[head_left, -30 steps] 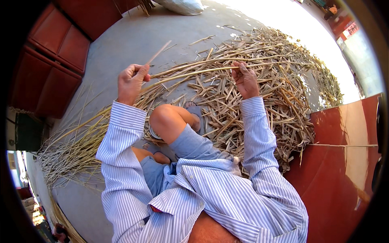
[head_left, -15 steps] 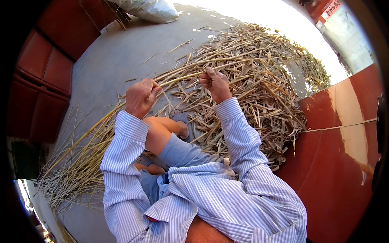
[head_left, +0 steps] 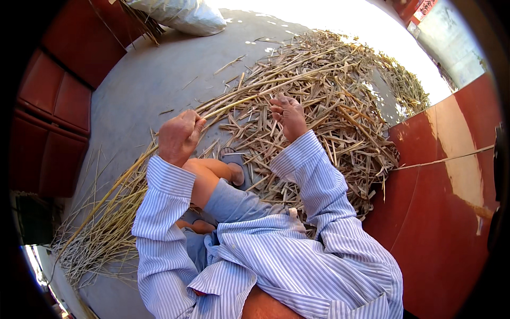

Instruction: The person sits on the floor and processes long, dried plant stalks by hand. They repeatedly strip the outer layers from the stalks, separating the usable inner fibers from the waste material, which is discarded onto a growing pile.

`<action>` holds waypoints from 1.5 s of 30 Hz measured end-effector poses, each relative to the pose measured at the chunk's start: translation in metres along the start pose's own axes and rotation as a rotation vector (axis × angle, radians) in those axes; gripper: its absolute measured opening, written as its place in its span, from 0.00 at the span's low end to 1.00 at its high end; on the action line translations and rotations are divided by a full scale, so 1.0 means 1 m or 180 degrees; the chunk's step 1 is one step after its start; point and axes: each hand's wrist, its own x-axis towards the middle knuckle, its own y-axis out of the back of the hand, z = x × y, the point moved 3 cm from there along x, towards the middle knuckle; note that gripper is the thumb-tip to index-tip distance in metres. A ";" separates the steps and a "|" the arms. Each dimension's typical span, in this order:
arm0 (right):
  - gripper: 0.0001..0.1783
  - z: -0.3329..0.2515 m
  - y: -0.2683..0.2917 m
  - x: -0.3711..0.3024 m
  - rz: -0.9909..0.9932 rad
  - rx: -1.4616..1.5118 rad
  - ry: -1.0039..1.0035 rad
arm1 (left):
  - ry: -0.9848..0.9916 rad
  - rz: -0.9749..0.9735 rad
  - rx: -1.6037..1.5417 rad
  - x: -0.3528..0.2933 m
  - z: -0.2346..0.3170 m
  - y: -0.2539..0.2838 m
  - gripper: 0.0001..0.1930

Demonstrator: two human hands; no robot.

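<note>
My left hand (head_left: 179,137) is closed in a fist around a long, pale yellow stalk (head_left: 234,104). The stalk runs from the lower left, through the fist, up toward the right across a heap of dry leaf husks (head_left: 329,122). My right hand (head_left: 289,116) is just below and right of the stalk, apart from it, over the heap. Its thumb and fingers are pinched together; what they hold, if anything, is too small to make out. More bare stalks (head_left: 106,239) lie bunched on the floor at my left, and others rest across the heap beside the held one.
A white sack (head_left: 186,16) lies at the far left beside dark red furniture (head_left: 58,101). On the right stands a glossy red panel (head_left: 441,207) with a cord across it. My sandalled foot (head_left: 236,173) rests at the heap's near edge on the grey floor (head_left: 138,80).
My right hand has come off the stalk and moved slightly right and down. My left hand keeps its grip, having shifted a little left and down.
</note>
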 end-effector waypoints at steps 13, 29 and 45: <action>0.16 0.006 -0.016 0.022 -0.1493 0.1824 0.0116 | 0.0587 -0.0158 -0.0726 -0.028 -0.014 0.021 0.08; 0.07 -0.028 0.030 0.063 -0.0364 0.1179 0.0145 | 0.0529 -0.0517 0.0232 -0.075 -0.063 0.105 0.09; 0.15 -0.009 -0.012 0.034 -0.0451 -0.0116 0.0736 | 0.0335 -0.0162 -0.0834 -0.026 -0.013 0.014 0.07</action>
